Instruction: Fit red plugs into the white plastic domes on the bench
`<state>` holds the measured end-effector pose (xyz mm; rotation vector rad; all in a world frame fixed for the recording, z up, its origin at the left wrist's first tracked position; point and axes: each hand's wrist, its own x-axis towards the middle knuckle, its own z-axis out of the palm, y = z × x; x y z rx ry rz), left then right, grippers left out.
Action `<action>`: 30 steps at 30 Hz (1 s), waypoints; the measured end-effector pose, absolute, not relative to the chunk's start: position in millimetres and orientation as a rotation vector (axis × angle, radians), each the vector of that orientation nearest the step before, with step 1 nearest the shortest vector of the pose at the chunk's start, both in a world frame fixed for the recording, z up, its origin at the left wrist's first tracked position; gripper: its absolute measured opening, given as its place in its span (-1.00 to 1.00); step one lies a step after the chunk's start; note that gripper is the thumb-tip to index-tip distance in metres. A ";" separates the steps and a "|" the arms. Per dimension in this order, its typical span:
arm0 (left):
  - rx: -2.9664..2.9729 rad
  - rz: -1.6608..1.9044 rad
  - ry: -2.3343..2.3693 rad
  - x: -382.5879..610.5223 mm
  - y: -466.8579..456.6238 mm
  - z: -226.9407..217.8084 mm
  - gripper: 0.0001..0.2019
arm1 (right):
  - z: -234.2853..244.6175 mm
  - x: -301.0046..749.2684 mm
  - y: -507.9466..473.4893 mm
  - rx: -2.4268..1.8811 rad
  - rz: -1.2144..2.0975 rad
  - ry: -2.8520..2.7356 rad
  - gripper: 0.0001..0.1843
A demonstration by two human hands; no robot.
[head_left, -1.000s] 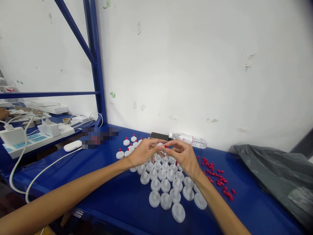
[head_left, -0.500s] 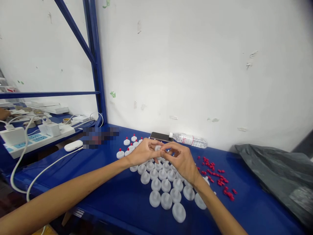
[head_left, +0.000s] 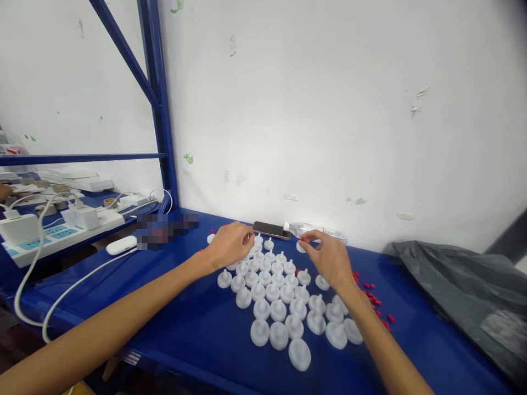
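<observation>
Several white plastic caps [head_left: 278, 309] stand in rows on the blue bench [head_left: 197, 329]. My left hand [head_left: 230, 244] is curled with its fingers closed at the back left of the rows, over caps that carry red tips [head_left: 211, 237]. What it holds is hidden. My right hand [head_left: 330, 259] is at the back right of the rows. Its thumb and forefinger pinch a small red piece [head_left: 302, 240] just above a white cap [head_left: 301, 248]. Loose red pieces [head_left: 374, 298] lie right of my right wrist.
A phone [head_left: 270, 230] and a lying water bottle [head_left: 319, 231] rest against the wall. A grey plastic bag [head_left: 465, 296] covers the right end. At left are a white oval device [head_left: 121, 245], cables and a power strip [head_left: 49, 233] behind a blue frame post [head_left: 158, 109].
My hands were joined over one cap in the middle of the rows; they have separated. The left moved back and left, the right moved back and right.
</observation>
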<state>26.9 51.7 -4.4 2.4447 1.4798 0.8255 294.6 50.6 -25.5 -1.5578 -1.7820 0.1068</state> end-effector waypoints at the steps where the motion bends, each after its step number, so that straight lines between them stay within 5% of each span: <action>1: 2.475 0.803 1.514 25.3 53.1 -4.4 -0.72 | -28.6 300.9 54.1 -1.598 0.105 -1.790 -0.83; 14: 2.531 0.671 1.523 26.3 47.1 7.4 -0.71 | -32.6 319.3 61.8 -1.689 0.267 -1.874 -0.86; 24: 2.126 -0.035 1.252 -26.8 46.5 47.8 -0.63 | -15.1 351.3 49.3 -1.583 0.594 -2.042 -0.79; 30: 1.944 -0.170 1.293 -33.6 51.2 39.8 -0.56 | -22.7 329.7 52.8 -1.521 0.480 -2.156 -0.77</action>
